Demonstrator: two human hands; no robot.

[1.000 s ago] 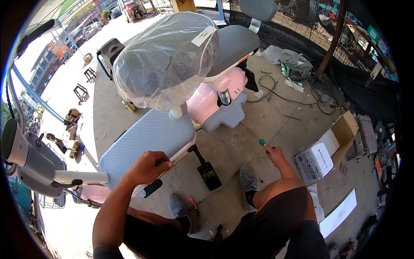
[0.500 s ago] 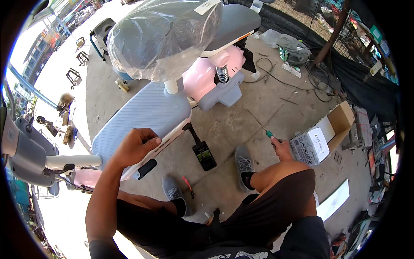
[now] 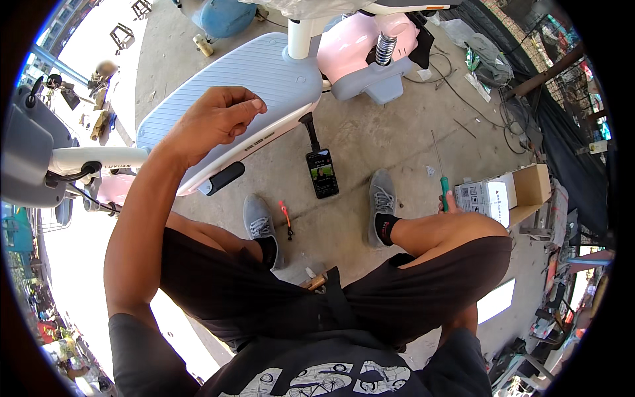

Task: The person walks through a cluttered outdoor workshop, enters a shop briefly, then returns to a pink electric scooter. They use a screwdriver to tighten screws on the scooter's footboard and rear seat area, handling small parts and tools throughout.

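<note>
My right hand, mostly hidden behind my knee, grips the green handle of a screwdriver. Its long thin shaft points up and away from me. My left hand hovers above the blue-grey ribbed footboard of a scooter. The left fingers are curled in, thumb against them; whatever they may hold is too small or hidden to make out. Along the scooter's white side rail, a black foldable footrest sits below that hand. A pink rear body with a coil spring stands at the far side.
On the concrete between my shoes lies a phone on a black handle. Close to my left shoe is a small orange-red tool. An open cardboard box with a white package stands at right. Cables trail across the far right floor.
My view has tilted down, so the scooter seat has mostly left the top. The screwdriver now points more upright. My left hand has moved farther along over the footboard, its fingers still curled.
</note>
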